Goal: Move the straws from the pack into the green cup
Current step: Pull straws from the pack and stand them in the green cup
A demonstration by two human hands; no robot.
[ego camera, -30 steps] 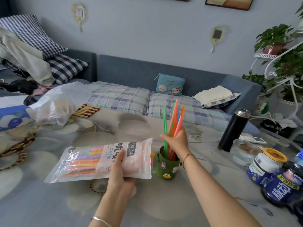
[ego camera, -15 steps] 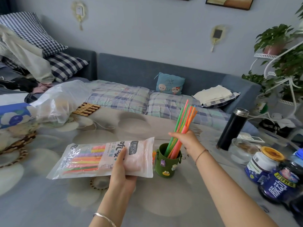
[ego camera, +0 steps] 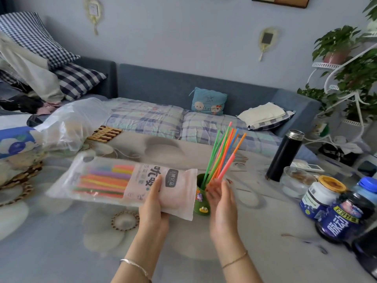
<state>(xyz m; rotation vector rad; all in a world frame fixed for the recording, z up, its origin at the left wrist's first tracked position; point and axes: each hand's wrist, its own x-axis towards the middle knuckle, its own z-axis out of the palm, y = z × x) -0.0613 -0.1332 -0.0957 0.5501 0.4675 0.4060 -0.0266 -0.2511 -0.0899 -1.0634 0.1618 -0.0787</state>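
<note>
A small green cup (ego camera: 201, 202) with cartoon stickers stands on the table, partly hidden behind the pack and my right hand. Several coloured straws (ego camera: 223, 152) stand in it and lean to the upper right. My left hand (ego camera: 154, 203) grips the right end of a clear-and-pink plastic straw pack (ego camera: 124, 180), held flat just left of the cup, with more coloured straws inside. My right hand (ego camera: 221, 203) is just right of the cup, fingers apart and empty, close to the straws' lower ends.
A black flask (ego camera: 284, 155), a glass bowl (ego camera: 295, 180) and several jars (ego camera: 342, 217) crowd the table's right side. A crumpled plastic bag (ego camera: 67, 125) and a wooden trivet (ego camera: 105, 134) lie at the back left. A sofa runs behind the table.
My right hand has let go of the straws and dropped back toward me beside the cup. The straws now rest in the cup, fanned out. The pack stays in my left hand.
</note>
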